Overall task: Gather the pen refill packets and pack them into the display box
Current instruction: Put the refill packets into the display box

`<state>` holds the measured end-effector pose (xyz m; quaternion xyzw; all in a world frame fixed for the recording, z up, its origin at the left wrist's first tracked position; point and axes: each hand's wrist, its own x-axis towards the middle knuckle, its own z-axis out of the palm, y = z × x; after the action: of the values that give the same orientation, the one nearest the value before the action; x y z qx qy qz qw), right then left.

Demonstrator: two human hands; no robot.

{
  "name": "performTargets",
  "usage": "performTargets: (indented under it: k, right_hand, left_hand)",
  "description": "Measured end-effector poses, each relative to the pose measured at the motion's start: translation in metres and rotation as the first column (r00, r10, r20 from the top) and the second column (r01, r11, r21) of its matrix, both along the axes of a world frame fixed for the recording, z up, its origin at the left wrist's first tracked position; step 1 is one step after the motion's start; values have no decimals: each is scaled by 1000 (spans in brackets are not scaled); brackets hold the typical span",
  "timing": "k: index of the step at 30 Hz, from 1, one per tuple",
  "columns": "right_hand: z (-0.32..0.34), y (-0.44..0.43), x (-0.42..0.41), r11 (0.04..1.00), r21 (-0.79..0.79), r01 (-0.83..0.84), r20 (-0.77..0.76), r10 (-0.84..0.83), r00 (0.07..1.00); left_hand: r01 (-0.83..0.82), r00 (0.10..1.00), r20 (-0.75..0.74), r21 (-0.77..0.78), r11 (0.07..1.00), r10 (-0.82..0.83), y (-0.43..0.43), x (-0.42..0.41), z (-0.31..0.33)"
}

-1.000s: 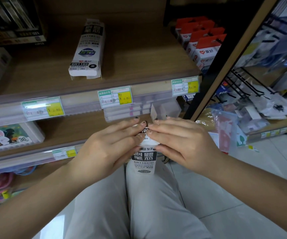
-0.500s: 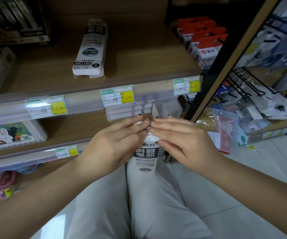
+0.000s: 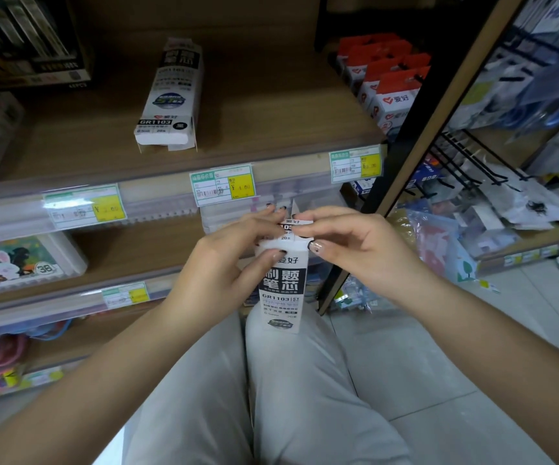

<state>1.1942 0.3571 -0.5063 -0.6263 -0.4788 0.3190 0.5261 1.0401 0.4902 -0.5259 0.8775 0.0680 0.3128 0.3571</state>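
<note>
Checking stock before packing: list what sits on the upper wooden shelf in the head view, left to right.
dark box → white refill box lying flat → row of red-topped boxes

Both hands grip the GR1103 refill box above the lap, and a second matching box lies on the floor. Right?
No: the head view shows the second box on the upper wooden shelf, not the floor. The left hand and right hand do grip the refill box above the lap.
</note>
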Motion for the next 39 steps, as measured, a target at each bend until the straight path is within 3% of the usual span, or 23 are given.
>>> performTargets:
  k: [4,9,17,23,32,39]
  right_hand:
    - [1,-1,1,999,22,25,3,-25,1000]
    - [-5,-9,7,997,59,57,-52,-54,997]
    - [-3,-17,7,993,47,109,23,-110,994]
    - [3,-19,3,987,33,155,231,-158,960]
    - [3,-15,6,992,27,126,126,-128,984]
    - [6,-16,11,991,33,128,337,-131,932]
  left_hand:
    - [-13,1000,-10,-240,971,11,-2,2,5]
    - [46,998,-10,-560,827,-62,-5,11,-5]
    - [-73,996,-84,-413,908,42,-30,18,-12]
    - [-94,991,-110,-190,977,74,-32,19,-7]
    - [-139,985,-129,-205,969,114,-30,18,-5]
    - [-134,986,-124,-200,971,110,-32,21,-7]
